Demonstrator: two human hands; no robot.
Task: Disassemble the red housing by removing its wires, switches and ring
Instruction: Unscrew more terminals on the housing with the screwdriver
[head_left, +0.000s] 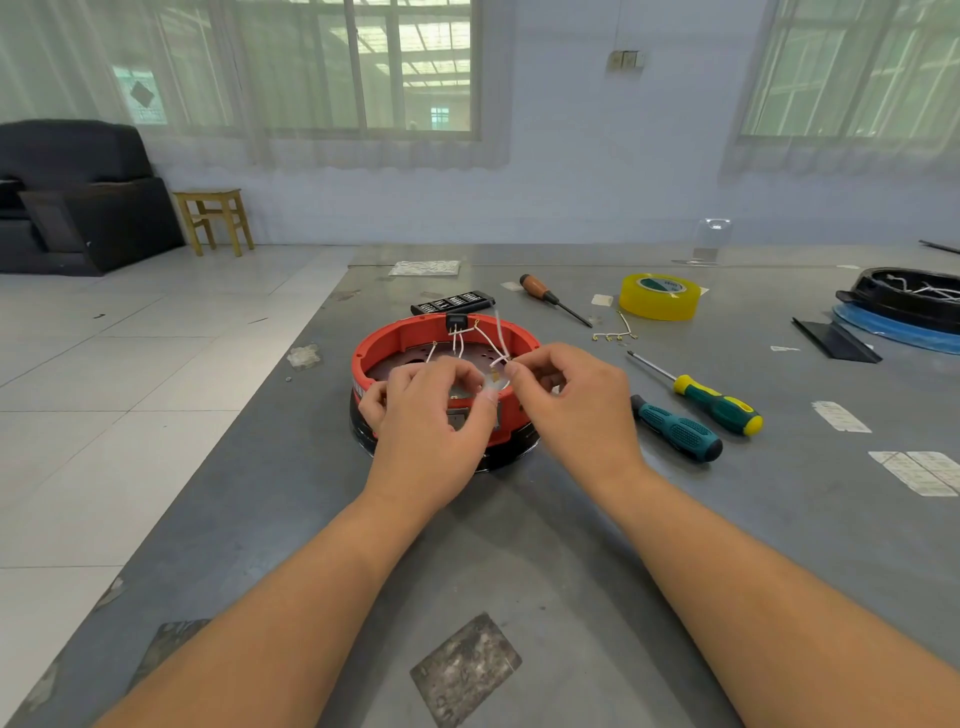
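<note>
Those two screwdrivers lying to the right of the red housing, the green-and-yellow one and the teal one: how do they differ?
The green-and-yellow screwdriver lies farther from the person; the teal screwdriver lies nearer. The green-and-yellow one shows a long bare metal shaft pointing toward the red housing; the teal one shows no shaft, its front end hidden behind the right hand. The first has yellow bands, the second black ends. Both lie flat on the grey table, untouched.
</note>
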